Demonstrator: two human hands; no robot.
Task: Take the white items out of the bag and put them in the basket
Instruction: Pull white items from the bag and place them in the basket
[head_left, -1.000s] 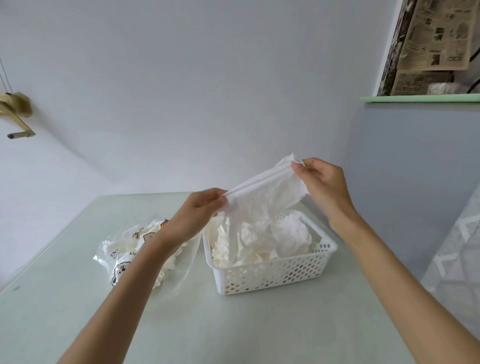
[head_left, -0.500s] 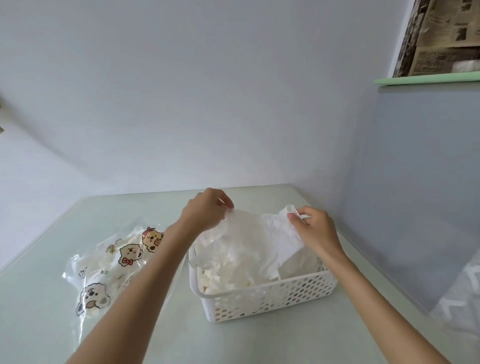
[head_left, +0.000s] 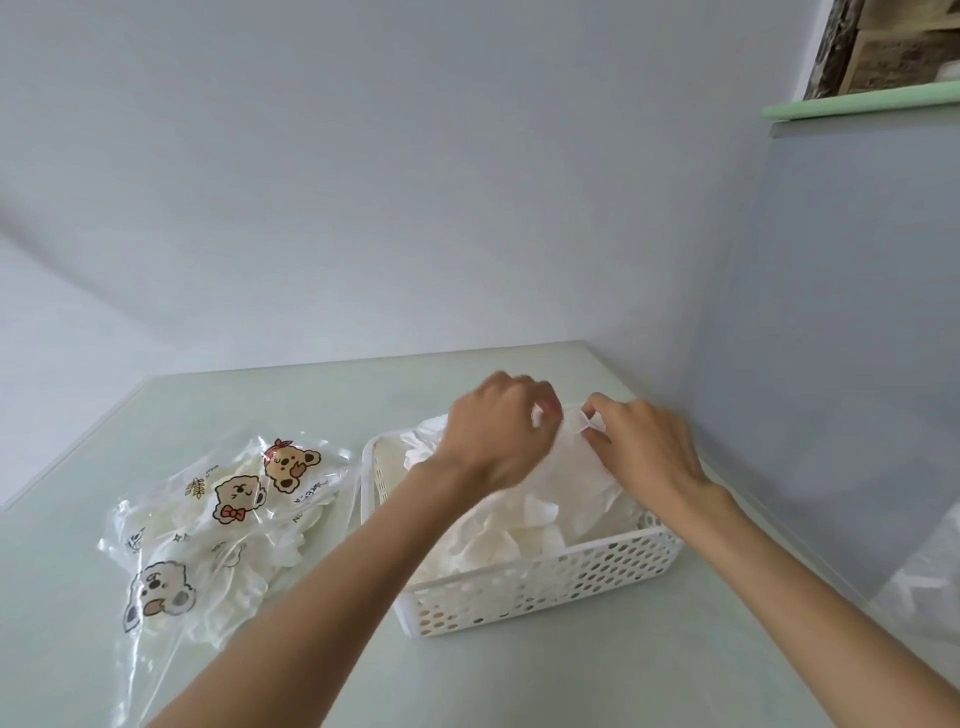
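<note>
From the head view, both hands meet over the basket (head_left: 545, 582) – the left hand (head_left: 498, 431) and right hand (head_left: 644, 457) each pinch the white sheet (head_left: 576, 467) in curled fingers, likely to lay it flat on the pile. The bag (head_left: 218, 525) lies just left on the worktop (head_left: 571, 686) – more white items show inside, within easy reach.

Single head-mounted view, facing forward and downward, close above both hands' grip on the table (head_left: 311, 675)
</note>
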